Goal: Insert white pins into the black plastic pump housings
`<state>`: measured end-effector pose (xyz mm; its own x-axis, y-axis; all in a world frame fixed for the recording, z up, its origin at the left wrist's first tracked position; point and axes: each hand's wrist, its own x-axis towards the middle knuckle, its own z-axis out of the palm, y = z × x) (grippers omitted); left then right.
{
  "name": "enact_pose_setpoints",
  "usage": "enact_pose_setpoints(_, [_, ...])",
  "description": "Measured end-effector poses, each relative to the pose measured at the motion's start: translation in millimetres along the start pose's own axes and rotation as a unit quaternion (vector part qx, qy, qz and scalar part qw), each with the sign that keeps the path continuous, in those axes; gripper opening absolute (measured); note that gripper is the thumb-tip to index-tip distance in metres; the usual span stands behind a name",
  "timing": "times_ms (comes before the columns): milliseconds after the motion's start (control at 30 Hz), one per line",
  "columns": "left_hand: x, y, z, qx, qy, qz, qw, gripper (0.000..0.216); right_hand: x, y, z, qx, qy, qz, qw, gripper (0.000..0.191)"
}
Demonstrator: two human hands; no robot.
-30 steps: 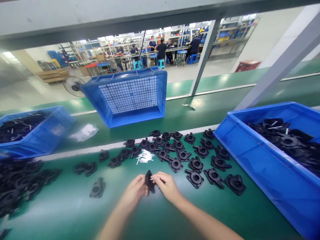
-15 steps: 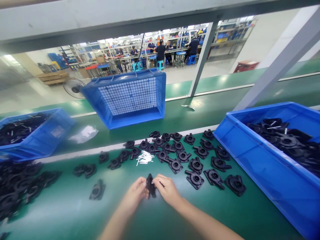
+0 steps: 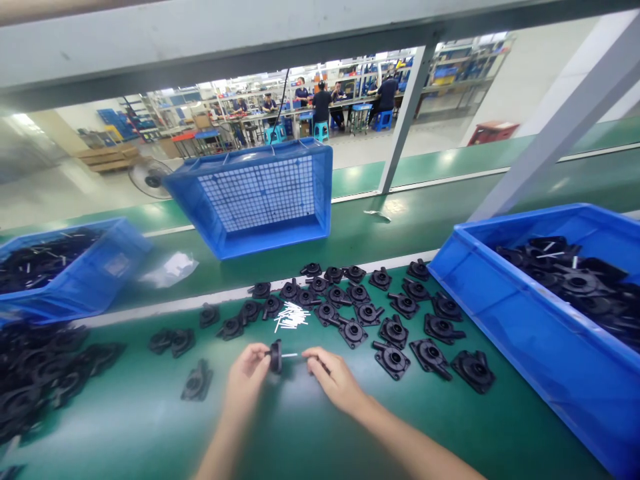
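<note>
My left hand (image 3: 249, 369) pinches a black plastic pump housing (image 3: 275, 357) by its left side, tilted on edge above the green work surface. From the housing's right face a thin white pin (image 3: 289, 355) sticks out toward my right hand (image 3: 331, 375). The right fingertips are drawn together just off the pin's free end; a small dark spot shows between those fingers, but I cannot make out what it is. A loose pile of white pins (image 3: 293, 316) lies beyond my hands. Several more pump housings (image 3: 393, 360) lie flat behind it and to the right.
At the right stands a blue bin (image 3: 530, 333) of black parts; another blue bin (image 3: 117, 267) is at the left. A blue crate (image 3: 275, 233) tilts at the back. Piled black parts (image 3: 30, 373) lie at far left. People work at benches in the distance.
My left hand has moved left with the housing and turned it, so the white pin now shows. The right hand has come away from the housing and stayed nearly in place.
</note>
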<state>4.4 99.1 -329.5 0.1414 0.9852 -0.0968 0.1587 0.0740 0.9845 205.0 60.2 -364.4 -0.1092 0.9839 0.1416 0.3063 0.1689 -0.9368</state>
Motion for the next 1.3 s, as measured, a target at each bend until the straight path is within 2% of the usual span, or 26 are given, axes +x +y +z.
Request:
enact_pose_setpoints(67, [-0.6, 3.1, -8.2, 0.097, 0.048, 0.061, 0.992, 0.024, 0.5, 1.2, -0.4, 0.001, 0.008, 0.003, 1.0, 0.026])
enact_pose_setpoints(133, [-1.0, 5.7, -11.5, 0.2, 0.06, 0.134, 0.969, 0.019, 1.6, 2.0, -0.6, 0.001, 0.014, 0.007, 1.0, 0.027])
enact_pose_setpoints(233, [-0.1, 7.5, -7.9, 0.326, -0.002, 0.205, 0.923, 0.016, 2.7, 2.1, 0.1, -0.001, 0.01, 0.01, 1.0, 0.029])
enact_pose_setpoints(333, [0.0, 6.2, -0.2, 0.385, -0.058, 0.222, 0.894, 0.017, 2.5, 2.1, 1.4, -0.009, 0.007, 0.011, 1.0, 0.03])
enact_pose_setpoints(433, [-3.4, 3.2, 5.1, 0.394, -0.062, 0.255, 0.881, 0.017, 1.9, 2.0, 1.9, -0.012, 0.004, 0.011, 1.0, 0.03])
enact_pose_setpoints(533, [-7.9, 0.9, 5.9, 0.385, 0.002, 0.306, 0.871, 0.014, 2.1, 1.3, 1.4, -0.007, 0.006, 0.013, 1.0, 0.031])
enact_pose_setpoints(600, [-8.5, -0.9, 5.2, 0.385, 0.036, 0.317, 0.866, 0.014, 2.5, 0.5, 1.0, -0.007, 0.01, 0.015, 1.0, 0.03])
enact_pose_setpoints(767, [-1.3, -10.8, 5.5, 0.401, -0.011, 0.276, 0.874, 0.017, 2.5, 0.0, 1.5, -0.012, 0.005, 0.014, 1.0, 0.032])
enact_pose_setpoints(900, [-2.2, -17.5, 11.5, 0.387, -0.02, 0.314, 0.867, 0.016, 1.9, 1.5, 1.3, -0.009, -0.007, 0.028, 1.0, 0.029])
enact_pose_setpoints(1067, [-13.2, -13.9, 26.6, 0.364, -0.073, 0.371, 0.851, 0.02, 0.8, 0.6, 0.7, -0.003, -0.036, 0.035, 0.999, 0.025])
enact_pose_setpoints(1167, [-17.4, -10.6, 30.7, 0.346, -0.097, 0.38, 0.852, 0.026, 0.6, -1.0, 1.1, 0.001, -0.042, 0.03, 0.999, 0.025])
enact_pose_setpoints(1300, [-16.7, -10.8, 24.2, 0.316, -0.067, 0.356, 0.877, 0.033, 3.8, 1.7, -1.4, 0.08, -0.044, 0.044, 0.995, 0.027])
